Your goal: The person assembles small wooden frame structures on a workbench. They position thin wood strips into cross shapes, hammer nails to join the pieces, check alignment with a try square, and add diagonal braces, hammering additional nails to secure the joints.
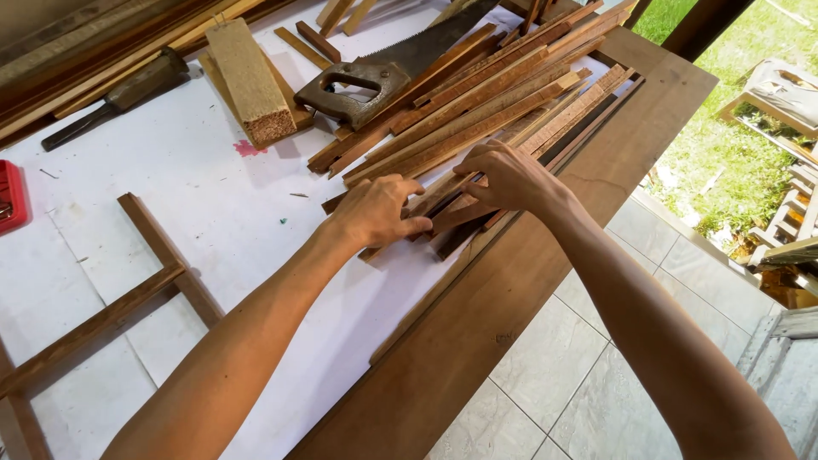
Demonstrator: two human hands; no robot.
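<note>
Over to the far left of the left hand, a red box [10,196] peeks in at the table's edge, and nearer, one cross-shaped frame of dark slats [128,294] lies flat on the white table cover [213,196]. Up and to the left of that hand rest one dark-handled chisel [115,98] and one pale wooden block [251,81], its rough end facing us. Just above the hands lies one handsaw [375,77], its handle toward the left hand and its blade running up under the wood. The left hand [375,211] lies palm down, fingers curled narrowly, with the thumb and fingertips pinching the end of a short dark strip [456,220]. The right hand [509,177], just beside it, has its fingers bent and closed on the same small bundle of strips from the other side. Fanning up and away from both hands is a pile of thin wooden strips [486,102], too many and too overlapped to count. Right of the right hand runs the bare brown tabletop [596,170], then tiled floor [588,375] and grass [733,162] beyond.
</note>
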